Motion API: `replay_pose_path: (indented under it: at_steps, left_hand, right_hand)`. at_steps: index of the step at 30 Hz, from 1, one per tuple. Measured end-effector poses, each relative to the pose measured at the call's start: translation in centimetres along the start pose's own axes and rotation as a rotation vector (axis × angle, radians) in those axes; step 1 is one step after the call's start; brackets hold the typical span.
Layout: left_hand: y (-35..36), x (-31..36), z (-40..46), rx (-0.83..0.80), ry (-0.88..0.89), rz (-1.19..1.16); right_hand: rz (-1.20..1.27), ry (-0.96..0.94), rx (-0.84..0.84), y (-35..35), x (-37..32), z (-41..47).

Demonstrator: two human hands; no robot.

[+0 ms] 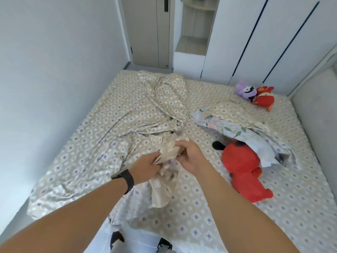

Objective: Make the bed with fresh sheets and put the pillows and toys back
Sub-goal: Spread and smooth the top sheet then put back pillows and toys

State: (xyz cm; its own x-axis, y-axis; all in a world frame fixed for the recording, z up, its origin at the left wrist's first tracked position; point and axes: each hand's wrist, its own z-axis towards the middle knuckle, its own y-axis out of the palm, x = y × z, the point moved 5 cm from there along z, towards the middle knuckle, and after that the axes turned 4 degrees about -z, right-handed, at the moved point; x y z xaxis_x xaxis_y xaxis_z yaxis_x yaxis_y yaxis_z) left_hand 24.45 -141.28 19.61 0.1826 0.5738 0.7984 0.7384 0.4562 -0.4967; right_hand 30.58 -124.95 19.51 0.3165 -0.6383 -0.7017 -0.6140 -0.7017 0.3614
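Note:
A beige diamond-patterned duvet cover (102, 128) lies crumpled across the bed. My left hand (145, 167) and my right hand (189, 154) both grip a bunched part of this cover (169, 154) above the near middle of the bed, lifting it a little. A large red plush toy (242, 170) lies to the right of my hands, its head partly under a floral pillow (237, 132). Two small toys, a purple one (244, 91) and a red one (263, 98), sit at the far right corner of the bed.
A white wall (54, 70) runs along the bed's left side. A padded headboard (317, 110) is on the right. A white wardrobe (264, 39), open shelves (195, 30) and a grey door (145, 31) stand beyond the far end.

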Motion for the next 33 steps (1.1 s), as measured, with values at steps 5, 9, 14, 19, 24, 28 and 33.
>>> replay_pose_path:
  at_steps: [5,9,14,19,24,28,33]
  left_hand:
    - [-0.2,-0.8,-4.5,0.024,0.017,-0.02]
    - [1.5,-1.7,-8.3,-0.016,0.007,-0.011]
    - [3.1,-1.6,-11.3,0.019,0.018,-0.025]
    - [6.1,-1.0,-13.8,0.037,-0.01,-0.08]
    - [10.2,-0.3,-15.8,0.055,-0.109,-0.178]
    - [13.6,1.9,-14.2,0.027,-0.184,-0.188]
    - [17.0,7.8,-11.4,0.156,-0.278,-0.351]
  right_hand:
    - [0.078,0.03,-0.044,3.7,1.4,-2.5]
    - [-0.04,0.077,-0.01,4.1,4.0,-5.3]
    - [-0.048,0.154,0.042,1.6,6.6,-9.1]
    - [-0.038,0.154,0.169,-3.7,7.4,-11.7]
    - [-0.068,0.183,0.174,-6.5,7.9,-11.3]
    - [-0.291,0.22,0.106,-9.2,6.4,-9.8]
    - [-0.556,0.119,0.219,-15.6,0.1,-7.2]
